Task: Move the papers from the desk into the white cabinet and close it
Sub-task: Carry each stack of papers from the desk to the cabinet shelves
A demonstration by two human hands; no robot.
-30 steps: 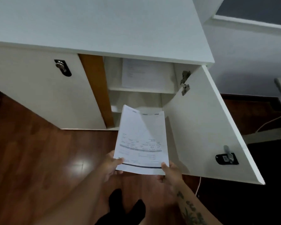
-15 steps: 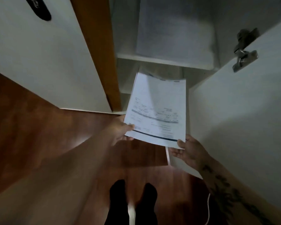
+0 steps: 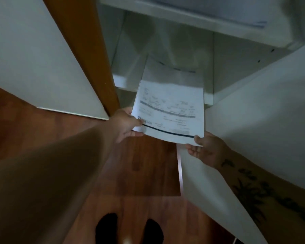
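A stack of printed white papers (image 3: 169,110) is held flat at the mouth of the open white cabinet (image 3: 236,55). Its far end reaches in over the lower compartment. My left hand (image 3: 126,125) pinches the near left corner, thumb on top. My right hand (image 3: 205,149) pinches the near right corner from below, thumb on the edge. Another sheet of paper (image 3: 236,13) lies on the upper shelf. The cabinet door (image 3: 262,120) stands open on the right.
The closed left door (image 3: 33,55) and an orange-brown edge panel (image 3: 88,50) flank the opening on the left. Dark wooden floor (image 3: 148,173) lies below, with my two black-socked feet (image 3: 128,229) at the bottom.
The view has dropped and closed in on the cabinet. Both hands have carried the papers forward and down, from in front of the opening to partly inside the lower compartment.
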